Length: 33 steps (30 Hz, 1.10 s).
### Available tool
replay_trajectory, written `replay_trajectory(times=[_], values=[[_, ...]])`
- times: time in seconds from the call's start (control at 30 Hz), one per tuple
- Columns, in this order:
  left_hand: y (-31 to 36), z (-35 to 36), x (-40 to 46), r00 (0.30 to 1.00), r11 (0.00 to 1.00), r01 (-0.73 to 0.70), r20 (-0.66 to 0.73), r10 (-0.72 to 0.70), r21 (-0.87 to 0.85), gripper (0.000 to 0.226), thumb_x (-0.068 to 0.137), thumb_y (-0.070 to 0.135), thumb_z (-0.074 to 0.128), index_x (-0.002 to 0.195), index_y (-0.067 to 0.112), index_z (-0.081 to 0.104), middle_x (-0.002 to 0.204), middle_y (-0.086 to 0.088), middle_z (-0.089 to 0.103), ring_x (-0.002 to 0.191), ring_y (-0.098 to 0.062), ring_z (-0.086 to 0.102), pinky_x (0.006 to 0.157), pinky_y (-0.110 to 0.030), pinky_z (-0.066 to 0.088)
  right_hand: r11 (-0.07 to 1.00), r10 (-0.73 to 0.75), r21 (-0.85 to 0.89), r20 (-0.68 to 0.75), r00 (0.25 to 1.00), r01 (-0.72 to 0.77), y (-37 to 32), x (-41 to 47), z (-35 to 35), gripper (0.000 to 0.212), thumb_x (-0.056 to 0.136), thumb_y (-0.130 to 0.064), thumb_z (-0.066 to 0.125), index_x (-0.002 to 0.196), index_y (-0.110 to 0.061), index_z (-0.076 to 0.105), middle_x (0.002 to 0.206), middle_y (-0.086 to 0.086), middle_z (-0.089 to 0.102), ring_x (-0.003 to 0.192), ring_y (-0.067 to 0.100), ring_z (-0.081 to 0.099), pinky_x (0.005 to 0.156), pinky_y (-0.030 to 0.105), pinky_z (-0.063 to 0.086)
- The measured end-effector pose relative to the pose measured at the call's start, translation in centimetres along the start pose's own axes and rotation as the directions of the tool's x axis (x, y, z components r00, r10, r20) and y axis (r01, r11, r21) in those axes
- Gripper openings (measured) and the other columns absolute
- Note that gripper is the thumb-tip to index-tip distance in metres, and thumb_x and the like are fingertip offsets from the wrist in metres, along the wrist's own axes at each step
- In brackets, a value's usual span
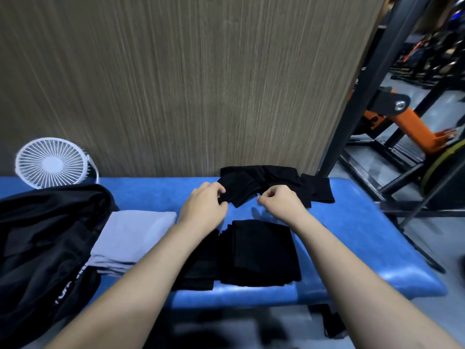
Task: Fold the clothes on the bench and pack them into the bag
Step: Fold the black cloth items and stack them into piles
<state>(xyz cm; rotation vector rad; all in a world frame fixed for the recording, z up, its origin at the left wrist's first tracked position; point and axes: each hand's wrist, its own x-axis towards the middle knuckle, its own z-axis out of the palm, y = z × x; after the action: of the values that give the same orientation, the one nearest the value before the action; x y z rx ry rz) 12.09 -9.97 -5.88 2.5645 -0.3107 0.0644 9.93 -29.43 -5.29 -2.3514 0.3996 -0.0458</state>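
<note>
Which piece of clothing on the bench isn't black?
The grey folded garment, lying beside the black bag. The folded stacks and the unfolded garment are black.

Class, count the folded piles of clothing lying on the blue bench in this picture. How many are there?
2: a grey folded pile beside the black bag, and a black folded pile near the front edge. The left forearm hides part of the black pile, so it may be two.

Two bare forearms enter from 6 o'clock, no sleeve showing on either as far as the frame edge. Left hand [205, 202] and right hand [281, 201]: no gloves, no rings, no watch or band at the wrists. Fingernails are too small and blurred to note; nothing else of the person's body or clothing is in view.
</note>
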Motion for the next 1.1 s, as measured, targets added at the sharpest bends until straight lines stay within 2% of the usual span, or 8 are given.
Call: replay_trajectory(times=[0.13,0.27,0.43,0.6,0.77,0.9,1.0,1.1], values=[[-0.5,1.0,3.4,0.994,0.992,0.032,0.104,-0.045,0.125,0.045,0.092,0.029,0.058,0.135,0.020,0.048,0.132,0.000,0.048,0.125,-0.023,0.043,0.096,-0.041,0.046,0.996,0.085,0.014,0.023,0.996,-0.085,0.4,3.7,1.9,0.039,0.085,-0.042,0.065,0.073,-0.005,0.065,0.070,0.010,0.074,0.056,0.023,0.059,0.074,0.041,0.058],[-1.1,2.1,5.5,0.986,0.983,0.046,0.152,-0.073,0.176,0.051,0.087,0.037,0.066,0.132,0.019,0.051,0.129,-0.001,0.050,0.125,-0.023,0.042,0.095,-0.042,0.047,0.982,0.135,0.130,0.028,0.990,-0.137,0.2,5.2,3.0,0.041,0.086,-0.048,0.066,0.075,-0.009,0.064,0.058,0.003,0.071,0.043,0.017,0.051,0.054,0.030,0.047],[-1.5,2.4,6.1,0.985,0.979,0.053,0.151,-0.083,0.195,0.047,0.083,0.039,0.071,0.124,0.023,0.055,0.121,-0.002,0.046,0.120,-0.023,0.041,0.089,-0.036,0.042,0.945,0.145,0.287,0.067,0.987,-0.158,-0.4,5.8,4.0,0.033,0.083,-0.032,0.070,0.104,-0.007,0.065,0.053,0.002,0.063,0.031,0.012,0.043,0.035,0.015,0.028],[-1.2,2.0,5.7,0.989,0.982,0.058,0.125,-0.082,0.181,0.038,0.081,0.029,0.064,0.115,0.018,0.053,0.115,-0.004,0.052,0.115,-0.026,0.046,0.092,-0.034,0.040,0.937,0.072,0.338,0.077,0.994,-0.094,-0.8,4.9,4.0,0.017,0.079,-0.021,0.069,0.088,-0.015,0.056,0.065,0.004,0.058,0.041,0.014,0.045,0.035,0.018,0.028],[0.0,0.6,4.8,0.996,0.995,0.033,0.080,-0.041,0.090,0.036,0.080,0.029,0.063,0.112,0.016,0.051,0.112,-0.001,0.057,0.109,-0.024,0.052,0.091,-0.036,0.039,0.929,0.005,0.369,0.080,0.997,-0.034,-1.4,3.0,3.4,0.012,0.077,-0.015,0.065,0.078,-0.018,0.053,0.068,0.004,0.059,0.058,0.018,0.056,0.044,0.028,0.039],[0.8,-1.3,3.7,1.000,0.998,0.029,0.010,-0.029,-0.052,0.034,0.084,0.030,0.056,0.114,0.019,0.048,0.116,0.003,0.051,0.101,-0.023,0.051,0.081,-0.035,0.040,0.914,-0.047,0.398,-0.103,0.994,0.084,-2.0,2.0,2.2,0.016,0.072,-0.019,0.062,0.077,-0.009,0.051,0.068,0.000,0.058,0.065,0.017,0.055,0.061,0.036,0.046],[1.2,-3.1,2.5,0.994,0.989,0.001,-0.107,-0.017,-0.149,0.018,0.089,0.028,0.047,0.106,0.023,0.049,0.113,0.006,0.050,0.100,-0.024,0.054,0.081,-0.039,0.045,0.902,-0.096,0.387,-0.258,0.961,0.194,-2.6,1.0,0.7,0.015,0.078,-0.014,0.061,0.080,-0.008,0.048,0.067,-0.004,0.052,0.061,0.011,0.045,0.059,0.030,0.039],[1.0,-4.8,1.0,0.978,0.974,-0.061,-0.210,0.015,-0.217,0.015,0.092,0.020,0.041,0.101,0.025,0.052,0.108,0.008,0.055,0.097,-0.020,0.055,0.085,-0.043,0.048,0.870,-0.155,0.389,-0.367,0.917,0.302,-3.2,-0.4,-1.1,0.012,0.079,-0.011,0.064,0.080,-0.012,0.053,0.067,-0.005,0.056,0.060,0.009,0.048,0.060,0.027,0.042]])
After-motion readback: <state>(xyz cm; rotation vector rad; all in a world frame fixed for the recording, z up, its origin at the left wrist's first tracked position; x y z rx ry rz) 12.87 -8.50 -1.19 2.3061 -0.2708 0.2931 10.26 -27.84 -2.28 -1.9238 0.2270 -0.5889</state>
